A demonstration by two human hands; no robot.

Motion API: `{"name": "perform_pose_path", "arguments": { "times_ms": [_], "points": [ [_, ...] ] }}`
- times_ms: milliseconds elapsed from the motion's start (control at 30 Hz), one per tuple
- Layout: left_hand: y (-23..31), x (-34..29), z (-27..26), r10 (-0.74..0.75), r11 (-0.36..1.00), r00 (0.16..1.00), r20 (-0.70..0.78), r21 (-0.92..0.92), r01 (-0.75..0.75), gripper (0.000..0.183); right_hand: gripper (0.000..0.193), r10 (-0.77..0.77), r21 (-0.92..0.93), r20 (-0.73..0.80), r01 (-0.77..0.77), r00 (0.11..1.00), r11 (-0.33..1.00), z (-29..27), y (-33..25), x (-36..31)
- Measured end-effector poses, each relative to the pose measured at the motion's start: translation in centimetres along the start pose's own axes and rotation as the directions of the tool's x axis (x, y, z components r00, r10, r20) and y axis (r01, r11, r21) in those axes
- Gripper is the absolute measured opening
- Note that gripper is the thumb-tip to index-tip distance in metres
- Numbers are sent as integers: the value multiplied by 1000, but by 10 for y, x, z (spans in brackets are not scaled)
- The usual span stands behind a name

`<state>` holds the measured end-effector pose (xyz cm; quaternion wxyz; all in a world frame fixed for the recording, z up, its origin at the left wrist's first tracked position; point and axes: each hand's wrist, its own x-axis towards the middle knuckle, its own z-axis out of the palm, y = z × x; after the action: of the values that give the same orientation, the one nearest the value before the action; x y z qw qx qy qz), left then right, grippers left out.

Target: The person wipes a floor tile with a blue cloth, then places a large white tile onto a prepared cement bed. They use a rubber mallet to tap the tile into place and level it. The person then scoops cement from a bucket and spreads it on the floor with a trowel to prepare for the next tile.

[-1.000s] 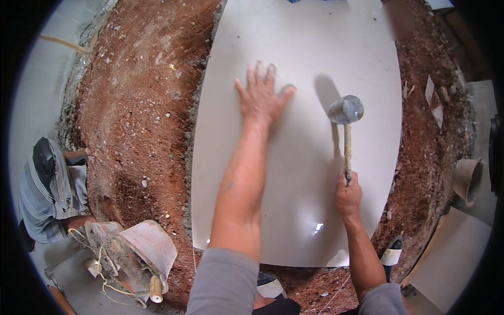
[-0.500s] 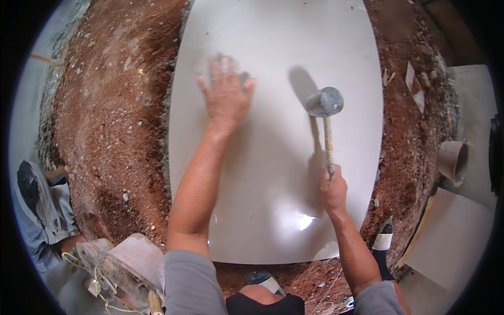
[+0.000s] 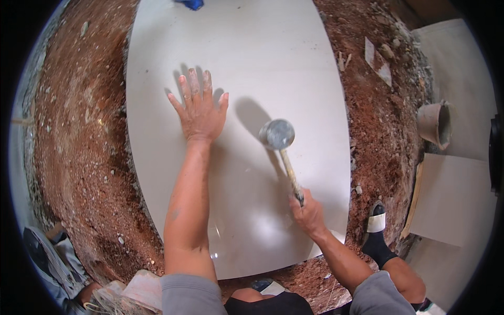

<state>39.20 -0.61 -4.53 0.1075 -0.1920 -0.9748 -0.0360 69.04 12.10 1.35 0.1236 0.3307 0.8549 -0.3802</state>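
A large glossy off-white tile (image 3: 236,58) lies in front of me on reddish soil. Over its left half my left hand (image 3: 202,115) is stretched out, fingers spread and smudged with pale dust; whether the palm touches the tile I cannot tell. My right hand (image 3: 308,212) is wrapped round the lower end of a mallet's worn handle. The mallet (image 3: 278,134) has a grey cylindrical head, held over the middle of the tile, with its shadow falling to the upper left.
Reddish soil (image 3: 89,152) with small stones borders the tile. A bucket (image 3: 434,125) and a flat pale board (image 3: 451,199) stand at the right. Something blue (image 3: 190,4) shows at the far edge. At the lower left is another person's shoe (image 3: 39,249), near a dusty container (image 3: 144,287).
The view has shifted, so the tile sits further left. My left hand, blurred before, now shows sharply with spread fingers. The mallet has come closer to it, and a blue thing has appeared at the far edge.
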Motion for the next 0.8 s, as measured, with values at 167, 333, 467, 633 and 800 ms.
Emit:
{"name": "perform_pose_path", "arguments": {
  "times_ms": [167,333,467,633,800],
  "points": [
    [-5,7,1,132,991,962,239,-40,-126,62,39,-27,149,-22,30,999,988,-4,-2,-18],
    [-4,6,2,115,993,972,207,14,-121,61,38,-52,164,-55,60,997,985,-2,-23,4],
    [-5,7,4,119,992,970,214,13,-124,60,36,-69,98,-61,75,996,992,3,-40,26],
    [-6,6,6,125,991,976,180,24,-132,59,33,-54,103,-15,55,998,993,2,-43,33],
    [-4,8,7,115,991,979,169,52,-125,58,34,-15,108,37,11,999,994,-7,-20,5]
  ]
}}
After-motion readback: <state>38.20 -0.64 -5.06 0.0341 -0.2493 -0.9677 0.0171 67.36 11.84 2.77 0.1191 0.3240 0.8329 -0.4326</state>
